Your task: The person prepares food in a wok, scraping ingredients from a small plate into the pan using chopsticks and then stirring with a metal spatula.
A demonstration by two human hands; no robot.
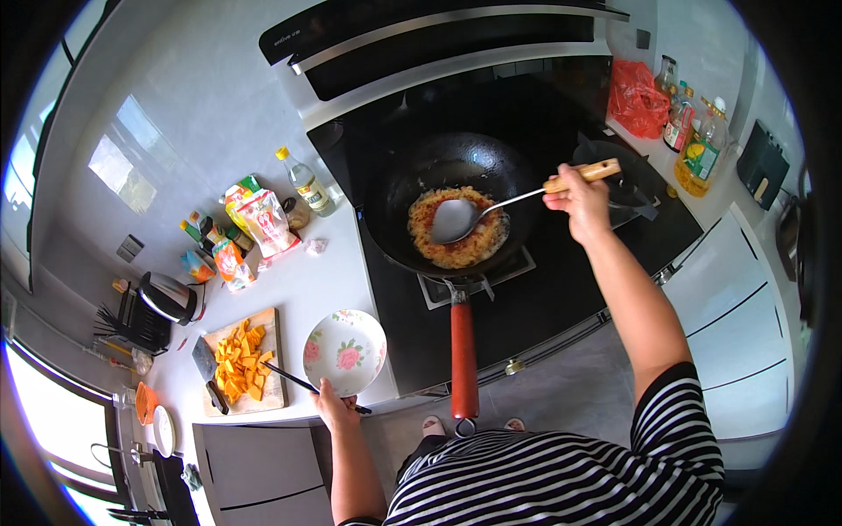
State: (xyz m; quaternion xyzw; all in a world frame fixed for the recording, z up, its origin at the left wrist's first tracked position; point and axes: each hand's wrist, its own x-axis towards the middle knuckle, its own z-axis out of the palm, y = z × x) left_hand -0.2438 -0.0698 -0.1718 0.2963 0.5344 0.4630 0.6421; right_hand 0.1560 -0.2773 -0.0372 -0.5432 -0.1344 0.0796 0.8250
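A black wok (473, 154) with a red handle (464, 355) sits on the left burner of the black stove. In it lies a round, golden food mass (427, 223) with reddish patches. My right hand (582, 204) grips the wooden handle of a metal spatula (454, 220), whose blade rests over the food. My left hand (334, 406) holds dark chopsticks (289, 376) and the near edge of a white floral plate (329, 342), tilted above the counter's edge. Left of the plate, orange chunks (240, 361) lie on a wooden cutting board (273, 329) beside a cleaver (216, 398).
Seasoning packets (266, 223) and a yellow-capped bottle (309, 184) stand along the back left counter, with an electric kettle (168, 296) farther left. A second burner (618, 177) lies right of the wok. Oil bottles (700, 158) and a red plastic bag (637, 98) occupy the right counter.
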